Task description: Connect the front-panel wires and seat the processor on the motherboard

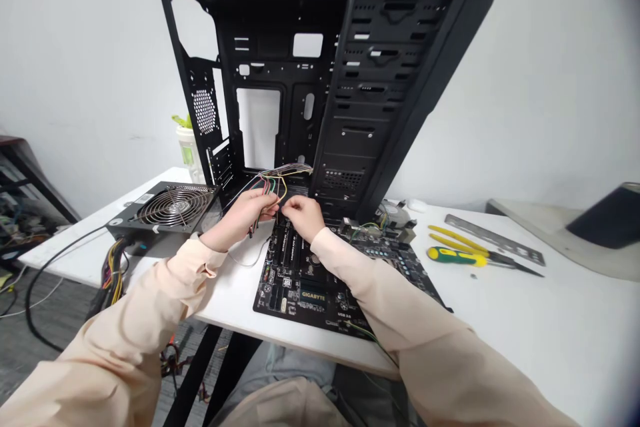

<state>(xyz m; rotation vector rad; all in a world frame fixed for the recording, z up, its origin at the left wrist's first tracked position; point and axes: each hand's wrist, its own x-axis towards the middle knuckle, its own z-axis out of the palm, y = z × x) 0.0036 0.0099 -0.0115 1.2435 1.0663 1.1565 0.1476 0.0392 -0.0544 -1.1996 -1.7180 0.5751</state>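
Wires [273, 185], in left hand [243, 215] — right hand [303, 217] (over motherboard [300, 287])

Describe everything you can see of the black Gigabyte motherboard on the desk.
The black Gigabyte motherboard lies flat on the white desk, in front of the black metal computer case. Its circuit board carries long slots and a black block lettered GIGABYTE. The right hand is above it, and a peach sleeve hides part of its right side.

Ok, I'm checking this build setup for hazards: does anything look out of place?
Yellow and black cables from the power supply droop over the table edge, where they could snag. The thin coloured wires in the left hand trail loosely above the bare motherboard.
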